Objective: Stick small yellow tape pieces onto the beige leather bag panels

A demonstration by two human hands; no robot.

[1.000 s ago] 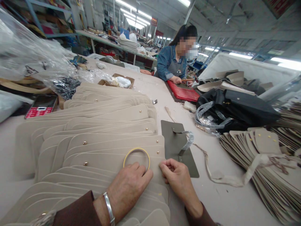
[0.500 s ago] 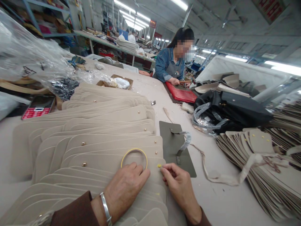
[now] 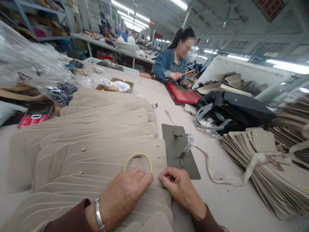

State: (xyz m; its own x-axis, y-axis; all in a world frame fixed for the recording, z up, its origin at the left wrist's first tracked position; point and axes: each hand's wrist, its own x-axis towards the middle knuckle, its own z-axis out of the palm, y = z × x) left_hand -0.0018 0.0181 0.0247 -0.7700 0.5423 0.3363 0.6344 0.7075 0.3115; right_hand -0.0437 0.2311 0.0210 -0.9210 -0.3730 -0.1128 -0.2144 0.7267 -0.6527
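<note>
- Beige panel (image 3: pixel 108 161) under both hands: the left hand (image 3: pixel 125 193) lies flat on it, its fingers (image 3: pixel 142 177) spread and pressed down, the tips touching the near rim of the yellow ring (image 3: pixel 138 153).
- The right hand (image 3: pixel 180 190) is at the panel's right edge, its fingers (image 3: pixel 169 175) curled in tight against the palm.
- Half a second ago those right fingers pinched a small yellow dot in plain sight at this edge. Now they have folded over and no dot shows.
- Judging by that, the dot is either pressed onto the panel or kept inside the curl; the picture does not settle which.
- The left hand and the ring have barely shifted, so the panel is held in the same place on the stack.
- A brass stud (image 3: pixel 159 157) sits on the next panel, just beyond the right hand.
- Just right of the stack, an olive plate (image 3: pixel 176 145) lies on the tabletop (image 3: pixel 217 199) with a film-wrapped clip (image 3: pixel 189 143) on it.
- Farther right, a second stack (image 3: pixel 260 161) is bound by a strip, and a black bag (image 3: pixel 241 111) lies behind it.
- Across the tabletop, a co-worker's hand (image 3: pixel 175 76) now holds a hammer (image 3: pixel 188 72) raised above the red mat (image 3: pixel 184 93); earlier the hammer was down by the mat.
- Hidden: the right palm and fingertips, and the panel under both hands.
- Cut off: both forearms at the lower edge, and the right stack at the frame's side.
- Hard to read: the contents of the plastic bag (image 3: pixel 29 64) at far left.
</note>
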